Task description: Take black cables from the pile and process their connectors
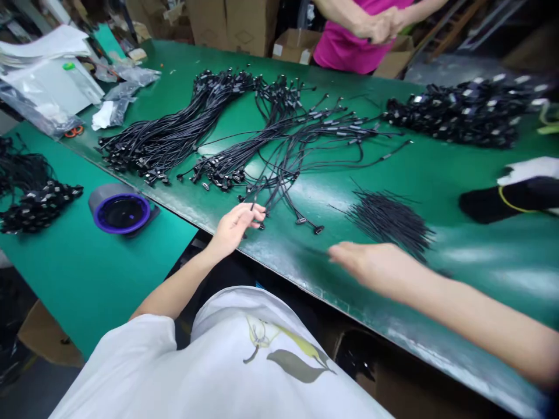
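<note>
My left hand [236, 227] rests at the near edge of the green table [437, 174], its fingers curled around the end of a thin black cable [279, 192] from the loose spread of cables. My right hand [371, 265] hovers low over the table, blurred by motion, just left of a small pile of short black ties [388, 218]. Its fingers are smeared, and nothing shows in it. A large bundle of black cables with connectors [174, 131] fans across the table's left half.
A second heap of cables [463, 113] lies at the far right. A person in a pink shirt [358, 41] stands across the table. A purple-rimmed grey container [122, 212] sits on a lower green table at left, beside more cable bundles [35, 206]. Plastic bags [52, 87] lie far left.
</note>
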`<state>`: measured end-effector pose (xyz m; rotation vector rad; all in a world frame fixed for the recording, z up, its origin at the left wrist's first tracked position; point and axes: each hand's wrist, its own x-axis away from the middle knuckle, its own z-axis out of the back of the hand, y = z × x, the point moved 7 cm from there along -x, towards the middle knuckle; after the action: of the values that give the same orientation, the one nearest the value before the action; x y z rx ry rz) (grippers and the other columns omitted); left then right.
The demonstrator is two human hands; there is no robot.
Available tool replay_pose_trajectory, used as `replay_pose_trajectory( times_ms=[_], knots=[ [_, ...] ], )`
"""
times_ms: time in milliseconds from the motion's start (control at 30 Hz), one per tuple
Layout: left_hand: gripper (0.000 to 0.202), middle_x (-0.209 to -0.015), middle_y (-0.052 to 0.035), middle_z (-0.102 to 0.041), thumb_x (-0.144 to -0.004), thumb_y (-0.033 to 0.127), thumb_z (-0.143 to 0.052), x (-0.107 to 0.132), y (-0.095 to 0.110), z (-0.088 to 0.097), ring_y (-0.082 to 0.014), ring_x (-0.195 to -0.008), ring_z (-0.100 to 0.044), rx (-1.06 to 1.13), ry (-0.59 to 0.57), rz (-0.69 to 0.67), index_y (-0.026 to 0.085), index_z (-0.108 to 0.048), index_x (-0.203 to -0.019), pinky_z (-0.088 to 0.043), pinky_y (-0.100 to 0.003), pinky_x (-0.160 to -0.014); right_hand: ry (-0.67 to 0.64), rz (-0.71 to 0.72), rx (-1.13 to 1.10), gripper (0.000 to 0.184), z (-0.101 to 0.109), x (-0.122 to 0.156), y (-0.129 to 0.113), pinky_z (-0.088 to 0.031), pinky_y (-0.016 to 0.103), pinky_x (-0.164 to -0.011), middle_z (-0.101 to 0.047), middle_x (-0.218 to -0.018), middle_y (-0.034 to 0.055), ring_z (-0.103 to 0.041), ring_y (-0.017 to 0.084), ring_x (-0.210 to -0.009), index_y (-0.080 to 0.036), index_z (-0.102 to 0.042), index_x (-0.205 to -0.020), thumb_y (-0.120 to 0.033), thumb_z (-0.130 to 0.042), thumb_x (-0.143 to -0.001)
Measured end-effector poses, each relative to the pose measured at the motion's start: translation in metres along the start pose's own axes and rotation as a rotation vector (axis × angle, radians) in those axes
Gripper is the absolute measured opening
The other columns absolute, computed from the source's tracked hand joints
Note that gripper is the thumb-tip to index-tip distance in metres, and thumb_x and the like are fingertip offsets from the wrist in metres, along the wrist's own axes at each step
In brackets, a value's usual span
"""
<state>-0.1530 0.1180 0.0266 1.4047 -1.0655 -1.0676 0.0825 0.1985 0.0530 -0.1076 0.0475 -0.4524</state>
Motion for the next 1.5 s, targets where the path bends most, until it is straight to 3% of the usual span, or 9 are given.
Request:
replay_pose_trajectory(
  times_ms=[100,300,533,700,867,1000,1233,1367,1500],
  knots=[
    [0.037,-0.089,-0.0073,-0.066,-0.095,0.044,-0.047,0.005,-0.002,-0.055,-0.0185,-0.091,-0.061,-0.296,-0.28,-0.076,0.018,-0.068,-0.079,-0.045,-0.031,-0.088,-0.105,0.056,0.054,0.02,-0.007,-0.006,-0.048,-0.023,0.027,-0.046,-0.062,-0.074,0.0035,-0.055,0.012,-0.055,-0.022,-0.06,-0.086,-0.028,-0.044,-0.096],
    [0.037,-0.052,0.0062,-0.04,-0.091,0.049,-0.051,0.034,-0.017,-0.073,-0.0071,-0.042,-0.036,-0.074,-0.695,0.401,0.017,-0.068,-0.095,-0.04,-0.025,-0.054,0.0,-0.227,-0.092,0.031,0.015,-0.003,0.044,-0.032,0.027,-0.056,-0.068,-0.09,0.0067,-0.061,0.019,-0.077,-0.021,-0.066,-0.094,-0.049,-0.053,-0.09],
    [0.032,-0.053,0.008,-0.027,-0.09,0.045,-0.056,-0.006,0.012,-0.004,-0.0049,-0.039,-0.023,0.464,-0.014,0.263,0.02,-0.066,-0.108,-0.031,-0.017,-0.04,0.228,-0.186,-0.281,0.035,-0.02,0.029,0.033,-0.041,0.029,-0.065,-0.066,-0.082,0.0065,-0.06,0.017,-0.072,-0.02,-0.067,-0.098,-0.038,-0.037,-0.098],
    [0.035,-0.084,-0.0028,-0.063,-0.085,0.044,-0.064,-0.008,-0.011,-0.059,-0.014,-0.081,-0.061,0.071,-0.295,0.186,0.017,-0.066,-0.109,-0.048,-0.025,-0.077,0.229,0.223,-0.069,0.033,-0.01,0.022,-0.067,-0.032,0.027,-0.058,-0.059,-0.066,0.0011,-0.049,0.011,-0.055,-0.019,-0.063,-0.081,-0.028,-0.038,-0.1],
    [0.033,-0.066,0.0005,-0.057,-0.093,0.044,-0.053,0.02,-0.025,-0.098,-0.0124,-0.065,-0.057,0.099,-0.607,0.231,0.014,-0.063,-0.098,-0.046,-0.028,-0.072,0.486,-0.104,-0.405,0.026,0.012,0.003,-0.024,-0.036,0.024,-0.062,-0.061,-0.078,0.0026,-0.054,0.012,-0.068,-0.019,-0.063,-0.089,-0.042,-0.051,-0.095],
    [0.033,-0.057,0.0057,-0.046,-0.09,0.046,-0.057,0.015,-0.029,-0.094,-0.006,-0.046,-0.038,0.449,-0.43,0.302,0.013,-0.06,-0.09,-0.041,-0.026,-0.06,0.56,-0.349,-1.073,0.04,-0.03,-0.008,0.0,-0.042,0.026,-0.066,-0.06,-0.082,0.0023,-0.054,0.014,-0.073,-0.019,-0.059,-0.091,-0.059,-0.06,-0.083],
    [0.04,-0.07,-0.0009,-0.057,-0.084,0.052,-0.064,0.03,-0.054,-0.107,-0.0138,-0.071,-0.058,0.464,-0.239,0.388,0.012,-0.062,-0.089,-0.044,-0.03,-0.078,0.6,-0.58,-2.108,0.045,-0.079,-0.026,-0.024,-0.028,0.019,-0.048,-0.028,-0.057,-0.0081,-0.025,0.005,-0.05,-0.018,-0.048,-0.067,-0.056,-0.07,-0.076],
    [0.034,-0.059,0.0081,-0.042,-0.084,0.049,-0.065,0.038,-0.048,-0.093,-0.0066,-0.054,-0.045,0.527,-0.08,0.355,0.016,-0.058,-0.09,-0.044,-0.031,-0.085,0.43,-0.521,-2.24,0.045,-0.078,-0.028,-0.037,-0.022,0.017,-0.041,-0.027,-0.059,-0.0088,-0.018,0.004,-0.048,-0.018,-0.049,-0.07,-0.054,-0.075,-0.072],
    [0.036,-0.064,0.0046,-0.048,-0.086,0.052,-0.06,0.038,-0.054,-0.086,-0.0096,-0.059,-0.05,0.351,-0.134,0.383,0.017,-0.053,-0.083,-0.044,-0.032,-0.08,0.591,-0.523,-2.11,0.043,-0.072,-0.019,-0.04,-0.04,0.019,-0.054,-0.042,-0.07,-0.0036,-0.041,0.006,-0.061,-0.018,-0.048,-0.069,-0.051,-0.074,-0.074]
  ],
)
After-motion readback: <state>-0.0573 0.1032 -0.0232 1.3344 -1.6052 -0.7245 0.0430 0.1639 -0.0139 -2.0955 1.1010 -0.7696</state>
